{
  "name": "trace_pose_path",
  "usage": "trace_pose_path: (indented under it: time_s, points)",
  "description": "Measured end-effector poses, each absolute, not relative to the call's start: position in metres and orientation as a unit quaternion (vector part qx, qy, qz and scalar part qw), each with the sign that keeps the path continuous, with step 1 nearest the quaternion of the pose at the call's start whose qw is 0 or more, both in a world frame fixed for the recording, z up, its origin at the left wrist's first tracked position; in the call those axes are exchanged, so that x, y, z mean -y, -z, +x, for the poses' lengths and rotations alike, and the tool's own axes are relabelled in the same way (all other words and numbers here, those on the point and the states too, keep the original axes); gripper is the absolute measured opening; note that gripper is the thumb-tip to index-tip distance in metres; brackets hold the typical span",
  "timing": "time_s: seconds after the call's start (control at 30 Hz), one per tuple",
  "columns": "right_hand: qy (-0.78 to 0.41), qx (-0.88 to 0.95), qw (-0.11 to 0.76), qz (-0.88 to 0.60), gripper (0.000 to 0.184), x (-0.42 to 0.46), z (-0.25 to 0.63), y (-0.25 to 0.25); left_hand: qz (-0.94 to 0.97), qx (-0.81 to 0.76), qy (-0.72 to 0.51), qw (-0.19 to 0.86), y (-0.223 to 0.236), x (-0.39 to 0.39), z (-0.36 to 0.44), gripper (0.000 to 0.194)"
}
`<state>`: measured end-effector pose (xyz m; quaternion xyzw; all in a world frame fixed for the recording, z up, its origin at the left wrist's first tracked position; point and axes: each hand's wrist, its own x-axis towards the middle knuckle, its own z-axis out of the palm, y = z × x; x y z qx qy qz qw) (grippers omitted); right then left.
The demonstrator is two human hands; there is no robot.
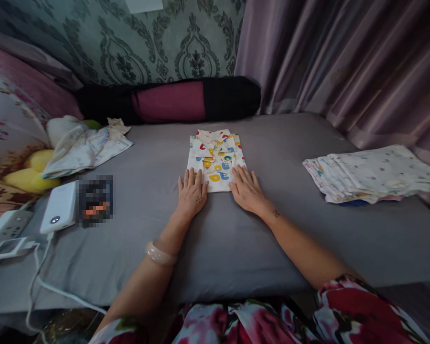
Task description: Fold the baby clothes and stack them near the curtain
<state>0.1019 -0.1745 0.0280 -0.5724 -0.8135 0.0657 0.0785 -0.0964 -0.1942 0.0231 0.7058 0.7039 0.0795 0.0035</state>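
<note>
A small folded garment (215, 158), cream with coloured prints, lies in the middle of the grey bed sheet (215, 239). My left hand (192, 190) lies flat with fingers stretched out, its fingertips on the garment's near left corner. My right hand (246, 189) lies flat as well, fingers extended, touching the near right corner. Neither hand grips anything. A pale bangle (159, 254) sits on my left wrist.
A stack of folded pale cloths (370, 173) lies at the right. Crumpled clothes (82, 143) sit at the left, by a white power bank (60, 206), a blurred object (94, 199), cables and a power strip (3, 229). A black-and-maroon bolster (172, 100) lines the wall.
</note>
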Motion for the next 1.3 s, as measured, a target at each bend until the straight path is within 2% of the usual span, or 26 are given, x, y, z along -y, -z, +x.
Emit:
trace_pose_path:
  time_s: [0.4, 0.9, 1.03, 1.3]
  points:
    - [-0.059, 0.797, 0.066, -0.597, 0.067, 0.169, 0.109, -0.016, 0.694, -0.719, -0.042, 0.023, -0.014, 0.191, -0.106, 0.066]
    - [-0.046, 0.809, 0.091, -0.579, 0.061, 0.175, 0.105, -0.026, 0.729, -0.680, -0.079, 0.003, -0.025, 0.196, -0.101, 0.063]
    - [-0.060, 0.830, 0.062, -0.550, 0.060, 0.177, 0.104, -0.027, 0.759, -0.649, -0.046, 0.025, -0.025, 0.197, -0.100, 0.062]
    - [-0.063, 0.835, 0.046, -0.544, 0.060, 0.175, 0.105, -0.025, 0.773, -0.632, -0.044, 0.040, -0.023, 0.197, -0.104, 0.074]
